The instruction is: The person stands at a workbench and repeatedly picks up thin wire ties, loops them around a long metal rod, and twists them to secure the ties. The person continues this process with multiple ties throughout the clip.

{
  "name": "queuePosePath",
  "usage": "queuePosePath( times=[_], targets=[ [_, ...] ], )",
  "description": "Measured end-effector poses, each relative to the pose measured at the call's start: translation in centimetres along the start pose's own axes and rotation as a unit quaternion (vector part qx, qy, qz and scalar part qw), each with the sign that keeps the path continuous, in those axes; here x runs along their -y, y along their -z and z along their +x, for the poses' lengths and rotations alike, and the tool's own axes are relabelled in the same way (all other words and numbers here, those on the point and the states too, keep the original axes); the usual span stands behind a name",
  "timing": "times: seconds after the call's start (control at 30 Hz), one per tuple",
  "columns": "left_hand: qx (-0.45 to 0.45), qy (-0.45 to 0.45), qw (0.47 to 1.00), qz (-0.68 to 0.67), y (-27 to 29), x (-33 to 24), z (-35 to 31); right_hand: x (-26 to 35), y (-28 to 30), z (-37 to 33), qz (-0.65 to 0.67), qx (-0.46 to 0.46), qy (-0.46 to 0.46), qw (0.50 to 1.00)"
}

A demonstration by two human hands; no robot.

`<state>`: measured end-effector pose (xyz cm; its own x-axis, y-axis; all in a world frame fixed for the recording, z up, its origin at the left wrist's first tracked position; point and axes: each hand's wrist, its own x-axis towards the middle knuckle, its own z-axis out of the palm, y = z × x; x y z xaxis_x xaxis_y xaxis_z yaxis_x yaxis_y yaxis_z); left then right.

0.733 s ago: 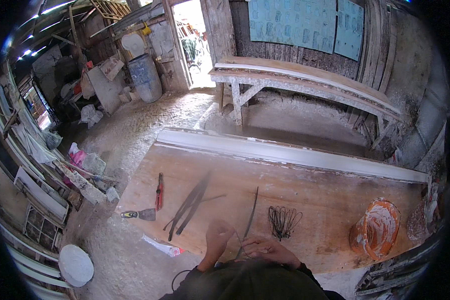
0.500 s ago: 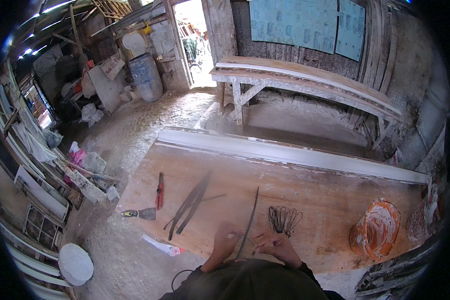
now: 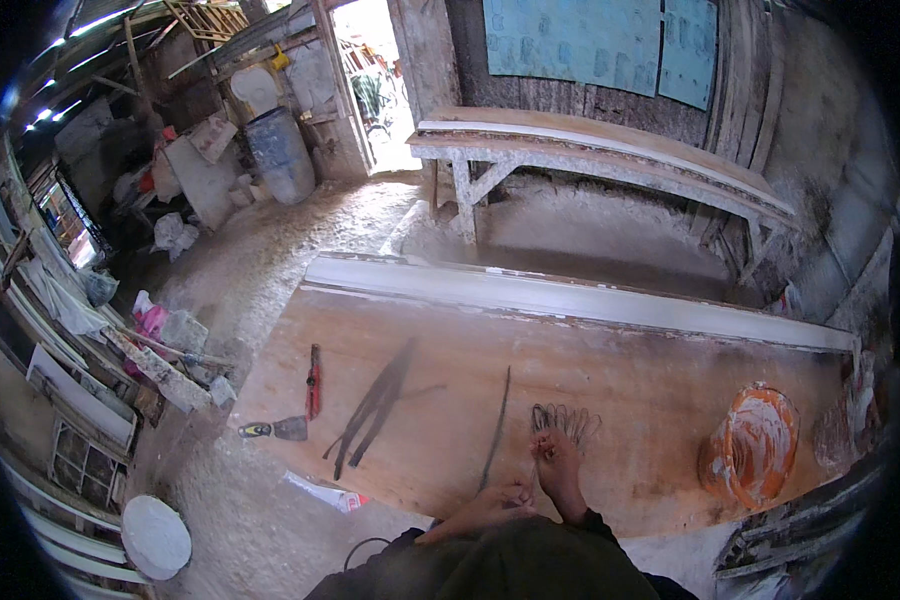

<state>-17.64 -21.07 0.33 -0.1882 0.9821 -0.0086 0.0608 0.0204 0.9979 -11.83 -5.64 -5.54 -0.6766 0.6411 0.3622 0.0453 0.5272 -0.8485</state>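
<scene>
A thin dark strip [image 3: 498, 425] lies lengthwise on the wooden table, its near end beside my left hand [image 3: 502, 502]. That hand is closed low at the table's near edge, and what its fingers hold is too small to name. My right hand [image 3: 557, 465] is in front of the bundle of dark looped wire [image 3: 570, 420], overlapping its near side. Its fingers are curled together; whatever is between them cannot be made out. Further left lie several loose dark strips [image 3: 375, 410], a red-handled tool [image 3: 314, 382] and a putty knife [image 3: 275, 429].
An orange bucket [image 3: 715, 462] smeared with white stands on the table's right side. A long white moulding [image 3: 530, 293] runs along the far edge. Beyond is a workbench [image 3: 610, 160] against the wall. A round white lid-like disc [image 3: 156, 537] sits at lower left.
My right hand has moved forward to the looped wire. My left hand has come down and right, toward my body. The view has shifted slightly.
</scene>
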Motion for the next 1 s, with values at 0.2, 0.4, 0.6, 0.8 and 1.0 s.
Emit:
queuePosePath(
  times=[0.2, 0.4, 0.6, 0.8, 1.0],
  targets=[
    [-0.089, 0.22, 0.954, -0.182, 1.1, -0.6, -0.6, 1.2, 0.2, 0.2, 0.052, 0.053, -0.021, 0.997],
    [-0.235, 0.005, 0.972, 0.006, 4.0, 1.3, -1.0, 2.2, 2.5, 1.1, 0.213, 0.09, -0.162, 0.959],
    [-0.329, 0.041, 0.944, -0.008, 5.6, 2.0, -1.4, 3.6, 3.8, 0.5, 0.391, 0.186, -0.249, 0.866],
    [-0.314, 0.05, 0.946, -0.057, 6.0, 6.2, -1.3, 5.1, 3.3, -0.1, 0.456, 0.082, -0.247, 0.851],
    [-0.351, 0.091, 0.91, -0.2, 4.1, 5.1, -0.3, 7.7, 3.2, -0.6, 0.146, -0.007, 0.045, 0.988]
  ],
)
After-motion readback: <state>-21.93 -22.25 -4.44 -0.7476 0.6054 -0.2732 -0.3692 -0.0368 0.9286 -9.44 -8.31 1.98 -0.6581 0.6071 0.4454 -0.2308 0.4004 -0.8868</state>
